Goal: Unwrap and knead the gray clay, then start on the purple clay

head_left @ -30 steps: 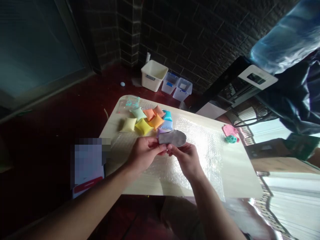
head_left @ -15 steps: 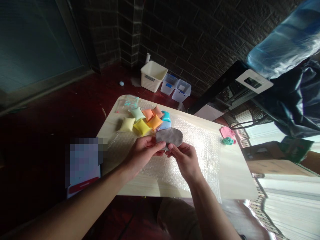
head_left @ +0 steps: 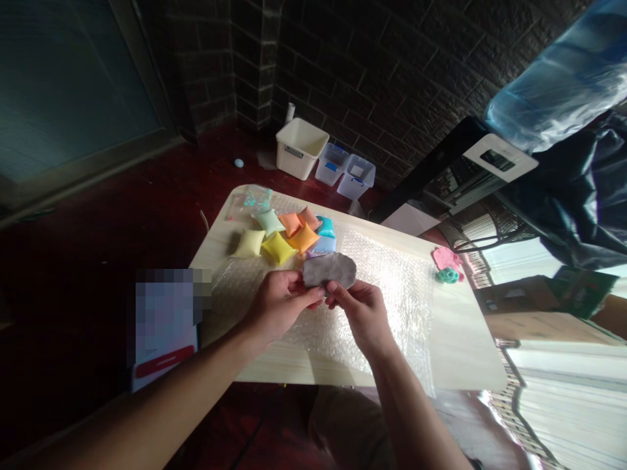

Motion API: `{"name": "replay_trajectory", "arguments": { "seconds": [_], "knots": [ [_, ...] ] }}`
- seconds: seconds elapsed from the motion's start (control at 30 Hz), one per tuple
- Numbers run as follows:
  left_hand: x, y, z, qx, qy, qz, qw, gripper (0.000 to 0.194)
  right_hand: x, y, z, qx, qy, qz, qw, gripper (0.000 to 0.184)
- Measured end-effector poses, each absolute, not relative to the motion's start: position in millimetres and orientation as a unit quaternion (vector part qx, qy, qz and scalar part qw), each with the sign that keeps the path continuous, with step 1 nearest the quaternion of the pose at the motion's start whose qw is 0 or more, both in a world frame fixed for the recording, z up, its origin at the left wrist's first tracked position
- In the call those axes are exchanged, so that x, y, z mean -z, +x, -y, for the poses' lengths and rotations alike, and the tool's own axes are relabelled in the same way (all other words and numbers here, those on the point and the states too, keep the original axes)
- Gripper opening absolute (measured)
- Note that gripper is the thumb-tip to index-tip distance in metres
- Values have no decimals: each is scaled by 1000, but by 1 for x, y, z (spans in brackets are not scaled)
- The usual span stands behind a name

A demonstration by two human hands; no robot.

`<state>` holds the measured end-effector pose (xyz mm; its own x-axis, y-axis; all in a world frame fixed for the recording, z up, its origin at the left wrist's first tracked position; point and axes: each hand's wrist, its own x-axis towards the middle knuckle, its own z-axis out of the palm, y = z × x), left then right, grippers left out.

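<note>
Through the head camera I have the grey slab (head_left: 329,269) in both hands, above the near half of the table (head_left: 467,339), with the bubble wrap (head_left: 396,294) behind and beneath it in my view. It looks soft, like clay, with a dented face and a rounded, uneven outline. How high it is off the wrap I cannot tell.

The relation that matters here is along its length: the long axis runs left to right, and most of the slab lies on the far side of my thumbs, so I grip only its near edge. The left hand (head_left: 279,301) pinches the near left part, its thumb laid toward the middle and its fingers curled at the left end and underneath. The right hand (head_left: 365,314) pinches just right of the middle, thumb over the near edge and fingers tucked below. The thumb tips almost meet, and neither hand is clearly nearer. Both grips are closed to the slab's thickness; what the hidden fingertips do I cannot see.

Just beyond the slab to the left sit the coloured packets (head_left: 279,249), the closest partly covered by it. Well apart, at far right, lie a pink piece (head_left: 445,257) and a green piece (head_left: 447,275), side by side.
</note>
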<state>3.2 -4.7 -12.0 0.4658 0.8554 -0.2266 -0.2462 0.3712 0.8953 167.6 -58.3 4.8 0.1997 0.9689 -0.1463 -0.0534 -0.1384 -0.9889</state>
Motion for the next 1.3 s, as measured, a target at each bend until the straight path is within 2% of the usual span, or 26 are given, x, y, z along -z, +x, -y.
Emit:
{"name": "replay_trajectory", "arguments": {
  "seconds": [0.23, 0.43, 0.67, 0.93, 1.17, 1.3],
  "knots": [
    [16, 3, 4, -366, 400, -345, 766, 29, -8, 166, 57, -511, -552, 402, 522, 21],
    [14, 0, 2, -356, 395, -344, 774, 27, -8, 167, 55, -497, -560, 410, 521, 24],
    [13, -2, 1, -339, 389, -314, 797, 34, -4, 171, 54, -511, -560, 354, 548, 24],
    [17, 0, 3, -362, 397, -341, 771, 25, -7, 168, 55, -545, -537, 358, 536, 23],
    [12, 0, 2, -343, 395, -328, 786, 32, -5, 170, 54, -535, -549, 337, 547, 25],
    [12, -1, 0, -378, 420, -339, 753, 37, -7, 169, 54, -552, -547, 333, 534, 27]
  ]
}}
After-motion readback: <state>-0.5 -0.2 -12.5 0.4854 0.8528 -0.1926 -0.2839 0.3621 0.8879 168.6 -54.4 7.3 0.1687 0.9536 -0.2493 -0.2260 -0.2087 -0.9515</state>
